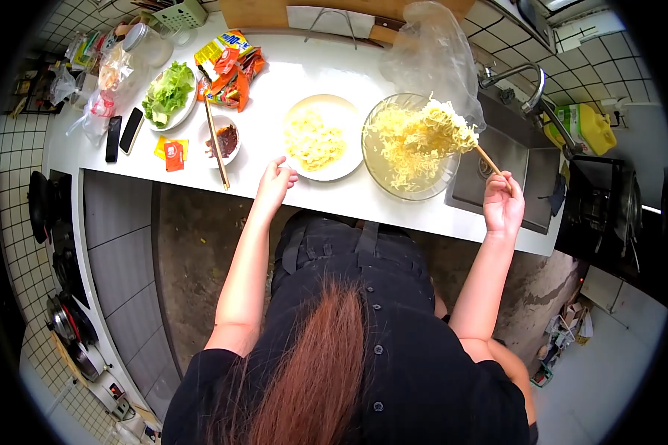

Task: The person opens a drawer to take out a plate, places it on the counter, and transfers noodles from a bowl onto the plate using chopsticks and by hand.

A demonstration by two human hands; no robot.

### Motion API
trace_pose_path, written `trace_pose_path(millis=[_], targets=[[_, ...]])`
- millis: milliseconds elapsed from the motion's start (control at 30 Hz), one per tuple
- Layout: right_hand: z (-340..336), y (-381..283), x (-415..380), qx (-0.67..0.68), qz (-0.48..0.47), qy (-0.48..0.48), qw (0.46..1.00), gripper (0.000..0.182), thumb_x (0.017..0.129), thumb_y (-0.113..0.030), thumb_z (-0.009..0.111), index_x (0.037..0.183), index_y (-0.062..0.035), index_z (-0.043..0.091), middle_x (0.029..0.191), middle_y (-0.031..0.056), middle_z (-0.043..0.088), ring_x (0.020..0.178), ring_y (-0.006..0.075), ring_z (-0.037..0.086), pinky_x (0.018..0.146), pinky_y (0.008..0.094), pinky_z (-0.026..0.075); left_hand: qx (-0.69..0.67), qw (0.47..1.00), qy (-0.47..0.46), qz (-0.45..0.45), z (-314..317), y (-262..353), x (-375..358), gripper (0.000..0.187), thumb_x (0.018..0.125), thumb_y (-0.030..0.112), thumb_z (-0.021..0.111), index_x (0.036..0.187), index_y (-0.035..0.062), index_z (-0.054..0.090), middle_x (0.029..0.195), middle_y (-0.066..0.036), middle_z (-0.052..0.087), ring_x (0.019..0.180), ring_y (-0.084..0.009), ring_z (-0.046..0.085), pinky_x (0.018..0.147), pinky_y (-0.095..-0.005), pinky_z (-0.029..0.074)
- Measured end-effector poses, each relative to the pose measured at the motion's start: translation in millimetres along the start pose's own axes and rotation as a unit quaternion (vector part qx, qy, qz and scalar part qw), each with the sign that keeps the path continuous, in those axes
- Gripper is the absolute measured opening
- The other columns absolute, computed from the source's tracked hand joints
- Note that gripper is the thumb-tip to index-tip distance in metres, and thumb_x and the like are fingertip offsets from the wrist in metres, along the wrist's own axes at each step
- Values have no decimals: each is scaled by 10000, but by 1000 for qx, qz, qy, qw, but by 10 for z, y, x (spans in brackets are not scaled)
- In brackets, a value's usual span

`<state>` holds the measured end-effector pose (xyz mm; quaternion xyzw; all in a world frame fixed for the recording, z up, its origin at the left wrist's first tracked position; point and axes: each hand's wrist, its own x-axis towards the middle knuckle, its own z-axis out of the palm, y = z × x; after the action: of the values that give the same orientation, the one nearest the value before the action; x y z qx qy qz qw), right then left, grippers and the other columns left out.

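Clock directions here run from the person, with twelve straight ahead across the counter [289, 70]. Toward ten lie two dark phones [113, 139]. Past them, nearer eleven, there's lettuce [168, 93] on a dish, and closer in a small bowl [231, 157] of dark red sauce [226, 139] with spare chopsticks [217, 148] leaning across it.

Near eleven, the left hand [276, 182] is at the near-left edge of the white plate [346, 111]; its fingers look loosely curled, but I can't tell whether they grip the rim. The plate sits almost at twelve, with noodles [315, 141] spread over it.

At one o'clock is the glass bowl [416, 194], noodles inside, and above its right side hangs a big tangle of lifted noodles [445, 127] on wooden chopsticks [487, 159]. The right hand [505, 200], toward two, pinches those sticks near the end, beside the sink [482, 185].

To my mind, the lift wants patience: sticks level, the bundle kept over the glass so drips and loose strands fall back in, and smaller bites of noodle if it slides.
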<state>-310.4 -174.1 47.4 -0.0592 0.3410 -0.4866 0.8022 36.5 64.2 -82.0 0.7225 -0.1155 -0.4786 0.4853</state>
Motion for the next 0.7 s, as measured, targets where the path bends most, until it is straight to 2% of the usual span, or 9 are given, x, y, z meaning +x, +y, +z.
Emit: trace_pose_path(millis=[167,267,367,467,700], targets=[[58,0,-53,12,-1,-33,999,123,865,-33,447,833,70,506,746,132,491,696,186,510,611,234,508,-10,1000,4,0,-16,20,-18,492,857,132,429,1290,-64,301,923,-118,591,827,-145,572,752,-248,463],[-10,44,-20,8,4,-12,1000,128,865,-36,449,825,71,508,743,133,490,696,187,509,612,235,508,-9,1000,2,-1,-29,-18,12,497,851,134,437,1287,-65,307,920,-114,592,827,-145,572,749,-247,463],[-4,78,-25,1,2,-2,1000,133,865,-39,452,818,72,508,742,133,488,693,188,506,605,240,501,-8,1000,1,-8,-30,-1,-9,567,790,170,502,1275,-70,335,947,-112,581,855,-151,569,785,-253,456],[66,113,-54,-6,9,-14,1000,131,861,-41,462,819,72,512,745,132,491,692,189,505,602,241,493,-7,1000,-5,-4,-59,-46,13,502,841,132,447,1282,-67,316,932,-107,591,829,-145,574,760,-248,458],[221,654,91,-88,-2,6,996,134,841,-75,523,827,57,546,743,129,539,676,202,532,602,269,489,-17,1000,-8,-24,-136,-99,18,502,835,122,455,1284,-56,322,934,-106,589,826,-144,572,758,-252,457]])
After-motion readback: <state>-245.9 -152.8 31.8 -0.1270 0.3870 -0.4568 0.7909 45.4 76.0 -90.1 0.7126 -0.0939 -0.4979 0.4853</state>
